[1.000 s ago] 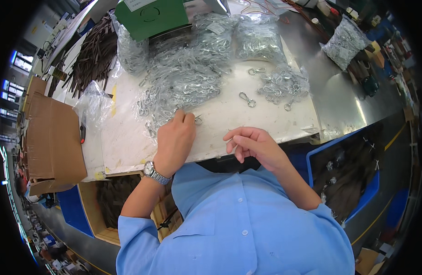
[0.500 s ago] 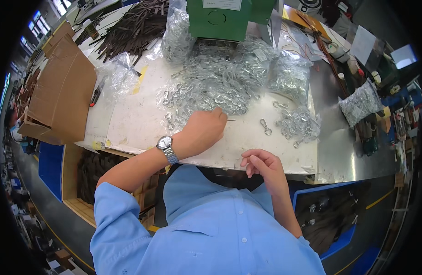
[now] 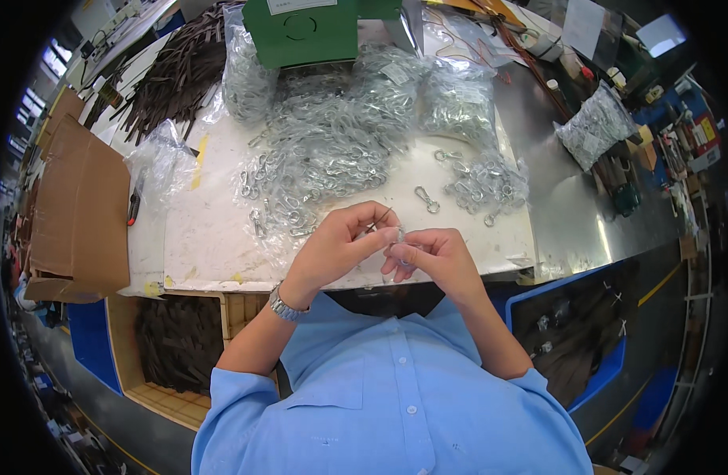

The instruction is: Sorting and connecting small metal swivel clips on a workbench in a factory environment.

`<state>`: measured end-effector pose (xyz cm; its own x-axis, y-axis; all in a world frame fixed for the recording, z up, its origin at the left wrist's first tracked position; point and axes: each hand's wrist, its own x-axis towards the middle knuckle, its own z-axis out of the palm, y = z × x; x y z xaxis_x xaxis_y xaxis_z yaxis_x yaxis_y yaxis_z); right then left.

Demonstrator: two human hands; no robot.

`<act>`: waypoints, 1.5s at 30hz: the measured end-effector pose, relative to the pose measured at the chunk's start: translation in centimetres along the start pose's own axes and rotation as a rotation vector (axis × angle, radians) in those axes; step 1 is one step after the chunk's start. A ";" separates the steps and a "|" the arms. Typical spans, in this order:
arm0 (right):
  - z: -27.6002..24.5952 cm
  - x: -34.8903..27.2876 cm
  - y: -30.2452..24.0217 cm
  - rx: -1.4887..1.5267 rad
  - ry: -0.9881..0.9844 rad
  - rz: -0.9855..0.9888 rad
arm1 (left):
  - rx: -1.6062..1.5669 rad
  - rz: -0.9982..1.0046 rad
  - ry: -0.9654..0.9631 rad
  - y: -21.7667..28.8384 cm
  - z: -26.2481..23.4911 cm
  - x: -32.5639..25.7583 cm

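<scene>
Above the table's front edge, my left hand (image 3: 340,244) and my right hand (image 3: 437,257) meet fingertip to fingertip. Between them is a small shiny piece (image 3: 400,235), partly hidden by the fingers; its kind cannot be made out. A thin dark pointed rod (image 3: 380,219) sticks up from the closed fingers of my left hand. Just beyond lies a heap of metal snap hooks in clear plastic (image 3: 340,170). One loose snap hook (image 3: 427,199) rests on the white tabletop, left of a smaller group of bagged hooks (image 3: 487,186).
A green machine (image 3: 305,36) stands behind the heap. At left are a cardboard box (image 3: 87,202), red-handled pliers (image 3: 133,207) and crumpled clear plastic (image 3: 162,162). Dark strips (image 3: 174,75) lie at the back left. A full clear bag (image 3: 597,127) sits on the metal surface at right.
My left hand has drawn back from the heap toward me, and my right hand has risen to meet it. A small shiny piece now shows between their fingers. The whole view has shifted.
</scene>
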<state>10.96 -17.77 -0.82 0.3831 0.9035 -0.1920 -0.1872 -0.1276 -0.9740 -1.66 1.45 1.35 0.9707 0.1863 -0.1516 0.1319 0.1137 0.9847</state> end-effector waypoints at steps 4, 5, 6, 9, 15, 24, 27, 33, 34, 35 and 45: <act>0.9 -0.4 -0.5 0.087 0.049 0.060 | 0.255 0.147 0.094 -1.7 0.2 0.1; 0.6 -0.5 -0.4 0.095 0.058 0.053 | 0.231 0.178 0.202 -1.8 0.1 0.1; 0.2 -0.6 -0.3 0.104 0.068 0.046 | 0.206 0.210 0.309 -1.8 0.1 0.3; -1.0 -1.6 -0.4 0.005 0.065 0.077 | 0.141 0.198 0.326 -1.6 0.5 0.2; -2.5 -2.2 -2.6 -0.115 0.120 -0.034 | 0.111 0.107 0.237 -0.8 1.0 -0.2; -1.3 -0.7 -0.1 0.347 -0.176 0.133 | 0.395 0.355 0.276 -1.5 3.2 0.7; -1.7 -0.6 1.0 0.356 -0.231 0.187 | 0.763 0.550 0.246 -1.5 3.2 0.4; -1.8 -0.7 2.0 0.341 -0.280 0.125 | 0.839 0.553 0.251 -2.3 2.8 0.8; -1.7 -0.8 1.9 0.343 -0.278 0.125 | 0.643 0.447 0.299 -2.5 2.8 0.8; -1.4 -1.0 1.5 0.392 -0.169 0.061 | 0.642 0.447 0.297 -2.9 2.7 0.6; 0.5 -0.8 0.5 0.395 0.140 -0.037 | -0.200 -0.081 0.018 -4.7 5.6 -1.0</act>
<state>10.10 -18.38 -1.08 0.5104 0.8366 -0.1990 -0.4929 0.0950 -0.8649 -2.10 -4.74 -2.63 0.9547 0.1860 -0.2324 0.1648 0.3199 0.9330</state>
